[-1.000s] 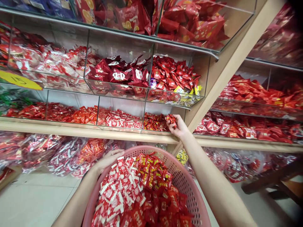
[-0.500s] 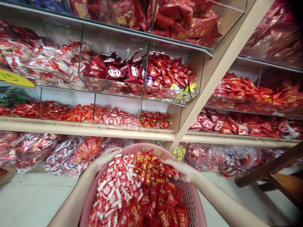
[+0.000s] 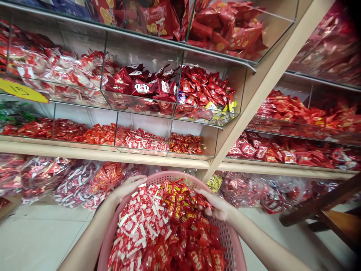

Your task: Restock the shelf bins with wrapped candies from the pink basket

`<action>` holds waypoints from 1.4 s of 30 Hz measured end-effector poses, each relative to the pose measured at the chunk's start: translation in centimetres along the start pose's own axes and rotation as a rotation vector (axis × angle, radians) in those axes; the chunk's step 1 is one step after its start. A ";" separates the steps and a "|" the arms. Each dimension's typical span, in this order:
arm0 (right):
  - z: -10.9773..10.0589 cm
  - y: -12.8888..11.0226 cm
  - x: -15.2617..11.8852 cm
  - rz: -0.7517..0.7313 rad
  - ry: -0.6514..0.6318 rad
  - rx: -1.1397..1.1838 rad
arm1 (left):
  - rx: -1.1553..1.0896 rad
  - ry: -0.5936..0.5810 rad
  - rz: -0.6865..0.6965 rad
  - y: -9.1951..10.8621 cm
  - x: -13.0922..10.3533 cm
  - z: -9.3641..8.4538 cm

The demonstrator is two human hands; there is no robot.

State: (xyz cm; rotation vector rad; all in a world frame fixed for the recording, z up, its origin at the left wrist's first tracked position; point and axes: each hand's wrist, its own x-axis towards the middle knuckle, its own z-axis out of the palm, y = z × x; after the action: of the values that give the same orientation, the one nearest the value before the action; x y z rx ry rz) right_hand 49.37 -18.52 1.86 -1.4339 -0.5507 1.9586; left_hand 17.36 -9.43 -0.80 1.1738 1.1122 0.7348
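A pink plastic basket (image 3: pixel 236 241) with a perforated wall sits low in the head view. It holds red-and-white wrapped candies (image 3: pixel 141 222) on the left, red-and-yellow ones (image 3: pixel 176 199) at the back and plain red packets (image 3: pixel 194 244) at the front right. At the basket's far left rim, my left hand (image 3: pixel 130 188) is closed over the edge, its fingertips partly hidden. My right hand (image 3: pixel 216 205) reaches over the right side, curled round a small bunch of red wrapped candies (image 3: pixel 203 202) just above the pile.
Ahead stands a wooden shelf (image 3: pixel 180 161) with glass-fronted compartments of wrapped sweets. Clear bags of sweets (image 3: pixel 76 182) lie beneath it. A yellow price tag (image 3: pixel 24 90) marked 15 hangs at left. Dark wooden furniture (image 3: pixel 318 203) stands on the right over the tiled floor (image 3: pixel 42 237).
The shelves sit slightly farther right in view, from a small camera shift. Both hands keep nearly the same places at the basket, and the right still has the candies.
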 end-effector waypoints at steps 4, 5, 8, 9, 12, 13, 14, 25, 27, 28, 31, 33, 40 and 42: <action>0.2 0.4 -0.5 -0.047 0.019 0.041 | -0.019 -0.023 0.005 -0.1 0.0 0.0; 0.2 0.5 -0.6 -0.053 0.023 0.043 | -0.024 -0.026 0.004 -0.2 0.1 -0.1; 0.0 0.9 -0.5 -0.073 0.037 0.058 | -0.024 -0.028 0.012 -0.2 0.1 -0.2; -0.1 1.1 -0.5 -0.077 0.050 0.068 | -0.018 -0.024 0.017 -0.2 0.1 -0.2; -0.3 1.5 -0.4 -0.089 0.120 0.094 | 0.005 -0.022 0.022 -0.2 0.1 -0.2; -0.3 1.6 -0.4 -0.093 0.136 0.093 | 0.007 -0.025 0.019 -0.3 0.1 -0.3; -0.2 1.6 -0.5 -0.104 0.143 0.086 | 0.006 -0.029 0.016 -0.3 0.1 -0.3; 0.8 0.3 -0.2 -0.320 0.157 -0.078 | -0.024 -0.025 0.010 -0.3 0.2 -0.2; 0.7 0.3 0.4 -0.323 0.169 -0.085 | -0.024 -0.018 0.016 -0.3 0.1 -0.2; 0.6 0.3 0.7 -0.325 0.174 -0.091 | -0.021 -0.014 0.021 -0.3 0.1 -0.2; 0.6 0.3 1.0 -0.351 0.197 -0.108 | -0.012 -0.008 0.028 -0.3 0.1 -0.2; 0.8 0.1 0.8 -0.400 0.219 -0.096 | -0.018 -0.019 0.020 -0.3 0.1 -0.3; 1.8 -0.1 -1.0 -0.371 0.163 0.097 | -0.015 -0.023 0.013 -0.4 0.3 -0.3; 2.2 0.0 -1.4 -0.329 0.141 0.132 | -0.005 -0.020 0.012 -0.3 0.2 -0.2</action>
State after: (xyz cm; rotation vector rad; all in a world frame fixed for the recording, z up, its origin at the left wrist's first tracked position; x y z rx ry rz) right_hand 47.59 -19.44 3.49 -1.2954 -0.5439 1.5935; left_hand 17.19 -9.30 -1.12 1.1826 1.0867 0.7333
